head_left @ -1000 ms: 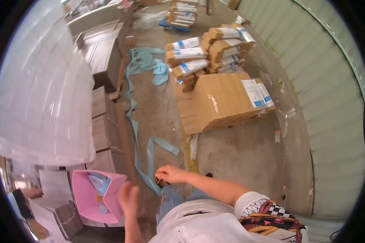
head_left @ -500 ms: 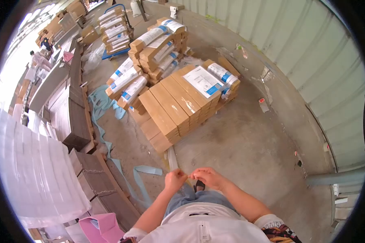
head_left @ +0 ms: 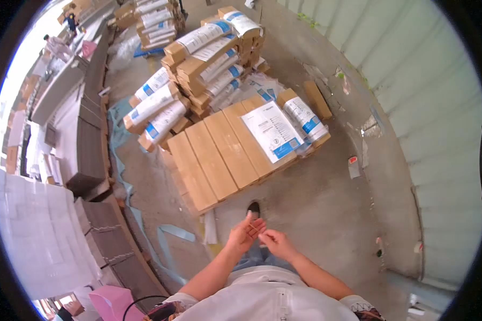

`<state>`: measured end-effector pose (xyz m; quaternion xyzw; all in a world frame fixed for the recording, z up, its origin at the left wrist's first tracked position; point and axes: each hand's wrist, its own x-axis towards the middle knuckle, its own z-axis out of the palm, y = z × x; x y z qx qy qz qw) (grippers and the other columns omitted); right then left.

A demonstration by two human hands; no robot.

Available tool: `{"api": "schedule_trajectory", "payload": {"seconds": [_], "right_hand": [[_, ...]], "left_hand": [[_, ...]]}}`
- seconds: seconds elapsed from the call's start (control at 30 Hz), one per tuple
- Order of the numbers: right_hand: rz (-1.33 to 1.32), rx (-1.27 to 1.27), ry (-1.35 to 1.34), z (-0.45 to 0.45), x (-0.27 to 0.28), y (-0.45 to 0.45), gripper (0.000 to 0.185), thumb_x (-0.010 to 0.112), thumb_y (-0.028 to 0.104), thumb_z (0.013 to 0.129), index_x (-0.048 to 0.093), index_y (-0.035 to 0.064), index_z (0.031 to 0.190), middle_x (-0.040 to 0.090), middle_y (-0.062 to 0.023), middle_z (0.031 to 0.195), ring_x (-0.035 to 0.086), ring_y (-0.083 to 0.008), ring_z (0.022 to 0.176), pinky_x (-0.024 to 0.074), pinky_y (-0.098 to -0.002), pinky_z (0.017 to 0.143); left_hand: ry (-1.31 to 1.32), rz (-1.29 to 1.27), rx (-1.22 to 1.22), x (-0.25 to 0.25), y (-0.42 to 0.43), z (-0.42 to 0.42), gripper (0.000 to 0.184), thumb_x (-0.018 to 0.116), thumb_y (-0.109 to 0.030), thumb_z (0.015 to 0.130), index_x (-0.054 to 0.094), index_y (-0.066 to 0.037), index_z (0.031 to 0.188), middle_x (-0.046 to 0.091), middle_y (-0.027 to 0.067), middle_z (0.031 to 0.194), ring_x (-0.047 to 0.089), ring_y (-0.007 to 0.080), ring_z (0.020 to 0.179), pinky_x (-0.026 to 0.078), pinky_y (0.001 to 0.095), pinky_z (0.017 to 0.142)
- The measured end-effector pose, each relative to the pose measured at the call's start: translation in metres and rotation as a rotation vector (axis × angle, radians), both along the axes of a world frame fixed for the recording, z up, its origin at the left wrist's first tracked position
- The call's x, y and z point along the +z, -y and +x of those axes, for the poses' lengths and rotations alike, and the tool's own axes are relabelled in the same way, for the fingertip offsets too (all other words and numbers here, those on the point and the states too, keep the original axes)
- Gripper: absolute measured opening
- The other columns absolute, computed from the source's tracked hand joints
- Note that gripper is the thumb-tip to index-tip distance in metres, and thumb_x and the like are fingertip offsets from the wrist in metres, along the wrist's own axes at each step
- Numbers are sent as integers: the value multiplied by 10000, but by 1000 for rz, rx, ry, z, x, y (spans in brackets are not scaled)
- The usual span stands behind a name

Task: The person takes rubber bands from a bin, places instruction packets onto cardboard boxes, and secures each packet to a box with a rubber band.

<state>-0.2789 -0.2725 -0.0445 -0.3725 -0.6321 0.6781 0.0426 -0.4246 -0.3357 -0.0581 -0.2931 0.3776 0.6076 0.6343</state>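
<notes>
Tan strip [head_left: 254, 227] across the open left hand [head_left: 242, 237].
Likely light and pliable, best pinched endwise; right hand [head_left: 279, 245] curled, grip unclear.

From left hand [head_left: 243, 236]: cartons [head_left: 215, 158] at 11 o'clock, sheet [head_left: 270, 128] on top; floor strip [head_left: 178, 232] 9; bin [head_left: 111, 304] 8; wall [head_left: 418, 134] 2.
</notes>
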Motion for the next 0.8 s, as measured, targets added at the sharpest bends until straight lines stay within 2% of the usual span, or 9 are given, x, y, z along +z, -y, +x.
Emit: {"api": "schedule_trajectory", "payload": {"seconds": [0.27, 0.33, 0.4, 0.53, 0.57, 0.63, 0.7, 0.73, 0.8], "right_hand": [[-348, 234, 100, -38, 1, -129, 219, 552, 209, 891, 651, 29, 965, 648, -13, 823, 578, -83, 804, 463, -230, 738], [-156, 195, 146, -40, -26, -167, 210, 573, 201, 880, 651, 28, 970, 656, -24, 865, 591, -89, 832, 475, -236, 739], [154, 137, 73, -47, -46, -216, 199, 614, 179, 859, 647, 40, 998, 660, -42, 926, 606, -98, 860, 491, -248, 730], [385, -177, 146, -50, -138, -341, 279, 631, 186, 838, 587, 41, 1072, 655, -70, 795, 620, -126, 681, 486, -250, 628], [304, -207, 253, -50, -170, -373, 345, 648, 216, 821, 567, 28, 1098, 640, -105, 853, 618, -194, 769, 484, -301, 696], [714, -52, 211, -71, -197, -427, 557, 671, 302, 785, 477, -18, 1198, 547, -217, 1134, 504, -363, 1061, 405, -413, 900], [859, 40, 243, -88, -231, -467, 626, 682, 307, 773, 432, -35, 1234, 541, -221, 1155, 515, -362, 1056, 418, -398, 893], [713, 80, 281, -90, -245, -478, 596, 687, 296, 768, 453, -28, 1210, 559, -214, 1126, 536, -350, 1024, 431, -390, 870], [438, 165, 351, -97, -259, -493, 537, 696, 273, 758, 496, -15, 1164, 593, -199, 1067, 578, -325, 960, 457, -375, 823]], "left_hand": [[-320, 28, -129, -40, -105, -11, 351, 662, -160, 821, 575, 13, 1114, 611, 113, 1061, 603, 190, 914, 507, 307, 803], [-471, -77, -297, -52, -135, -15, 347, 686, -142, 801, 592, 17, 1095, 633, 95, 998, 611, 167, 849, 519, 286, 746], [-557, -128, -153, -73, -167, -20, 362, 724, -178, 768, 619, 23, 1050, 632, 55, 889, 588, 132, 769, 493, 263, 689], [-793, -401, -129, -121, -235, -36, 346, 739, -171, 754, 632, 36, 1010, 635, 37, 837, 571, 92, 708, 453, 221, 592], [-845, -487, -122, -132, -251, -38, 328, 738, -162, 755, 635, 33, 998, 638, 42, 849, 576, 93, 695, 452, 218, 569], [-918, -485, -26, -153, -288, -41, 364, 734, -158, 760, 611, 48, 1033, 631, 40, 873, 565, 90, 728, 454, 226, 640], [-950, -462, 95, -173, -321, -31, 404, 733, -154, 760, 593, 50, 1080, 634, 54, 918, 575, 94, 787, 457, 225, 703], [-918, -448, 243, -175, -339, -24, 466, 732, -152, 759, 560, 52, 1140, 635, 86, 997, 580, 114, 886, 450, 248, 801], [-1071, -694, 83, -193, -350, -16, 490, 737, -156, 753, 551, 60, 1153, 633, 115, 1024, 583, 137, 918, 452, 271, 824]]}}
